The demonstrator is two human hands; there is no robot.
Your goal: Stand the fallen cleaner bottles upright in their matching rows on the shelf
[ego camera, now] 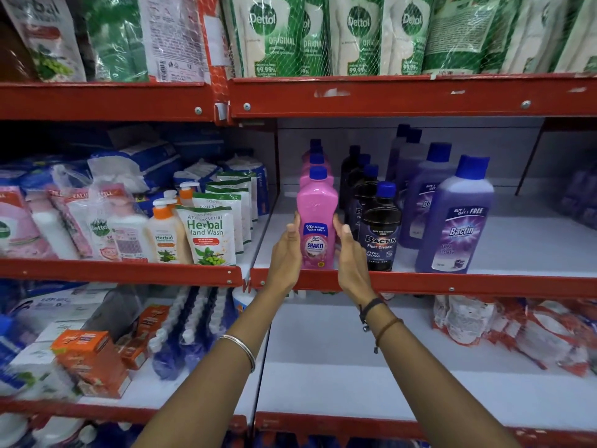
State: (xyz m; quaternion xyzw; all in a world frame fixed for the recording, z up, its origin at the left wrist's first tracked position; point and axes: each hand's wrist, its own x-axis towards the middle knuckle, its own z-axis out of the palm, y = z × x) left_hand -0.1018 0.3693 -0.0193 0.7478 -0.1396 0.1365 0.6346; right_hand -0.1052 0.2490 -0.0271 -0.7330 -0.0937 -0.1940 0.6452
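A pink Shakti cleaner bottle (317,218) with a blue cap stands upright at the front of its row on the middle shelf (420,282). My left hand (287,253) presses its left side and my right hand (350,253) its right side, fingers straight. More pink bottles (316,160) line up behind it. To the right stands a row of black Bactin bottles (380,227), then a row of purple Bactin bottles (455,218), all upright. No fallen bottle is visible on this shelf.
Herbal hand wash pouches (208,236) and pump bottles (164,234) fill the left bay. Dettol refill packs (277,33) hang on the shelf above. Below, red-white packets (517,331) lie at right and orange boxes (90,360) at left.
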